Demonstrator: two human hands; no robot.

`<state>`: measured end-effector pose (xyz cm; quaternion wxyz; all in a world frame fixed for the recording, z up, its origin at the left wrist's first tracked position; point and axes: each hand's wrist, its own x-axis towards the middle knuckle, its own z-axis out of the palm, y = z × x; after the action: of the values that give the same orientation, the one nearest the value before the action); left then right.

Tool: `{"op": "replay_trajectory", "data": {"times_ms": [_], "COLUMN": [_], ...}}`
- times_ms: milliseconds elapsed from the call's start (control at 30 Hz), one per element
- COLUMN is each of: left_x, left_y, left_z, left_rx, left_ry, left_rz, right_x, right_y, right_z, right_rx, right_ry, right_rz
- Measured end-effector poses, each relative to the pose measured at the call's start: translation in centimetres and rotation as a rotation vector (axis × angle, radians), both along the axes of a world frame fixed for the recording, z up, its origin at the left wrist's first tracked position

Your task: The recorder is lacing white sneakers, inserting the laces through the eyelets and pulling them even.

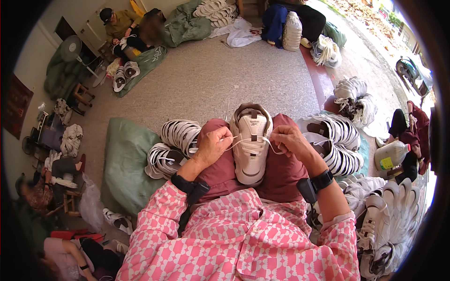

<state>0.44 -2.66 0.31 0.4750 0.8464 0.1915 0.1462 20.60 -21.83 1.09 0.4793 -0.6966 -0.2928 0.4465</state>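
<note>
A cream sneaker (249, 165) rests between my knees, its toe toward me and its collar away. White lace (253, 148) crosses its tongue in several rows. On the shoe's left, my left hand (215, 143) pinches one lace end with closed fingers. My right hand (287, 140) is closed on the other side, gripping the other lace end, with a loop of lace hanging below the fingers. Both hands are level with the upper eyelets. A dark band with a small box sits on each wrist.
Stacked shoe uppers (181, 136) lie by my left knee on a green sack (123, 164). More uppers (340, 140) stand beside my right knee, with a shoe pile (391, 220) nearer. A plastic jug (393, 155) is far right. Several people sit around the room's sides.
</note>
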Motion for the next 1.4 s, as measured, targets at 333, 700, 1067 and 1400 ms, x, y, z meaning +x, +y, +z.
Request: {"op": "replay_trajectory", "data": {"times_ms": [333,700,1067,1400], "left_x": [0.6,2.1,3.8,4.2], "left_y": [-0.2,1.5,5.3,6.4], "left_z": [0.1,0.3,2.9,0.6], "left_rx": [0.186,0.285,0.274,0.178], "left_ry": [0.043,0.08,0.032,-0.099], "left_rz": [0.025,-0.141,-0.565,-0.656], "right_x": [-2.0,-2.1,-3.8,-3.3], "right_y": [0.3,0.7,5.9,7.3], "right_z": [0.2,-1.1,2.1,0.5], "right_rx": [0.171,0.131,0.509,0.431], "right_ry": [-0.795,-1.015,-0.801,-0.918], "right_rz": [0.008,0.047,0.367,0.361]}}
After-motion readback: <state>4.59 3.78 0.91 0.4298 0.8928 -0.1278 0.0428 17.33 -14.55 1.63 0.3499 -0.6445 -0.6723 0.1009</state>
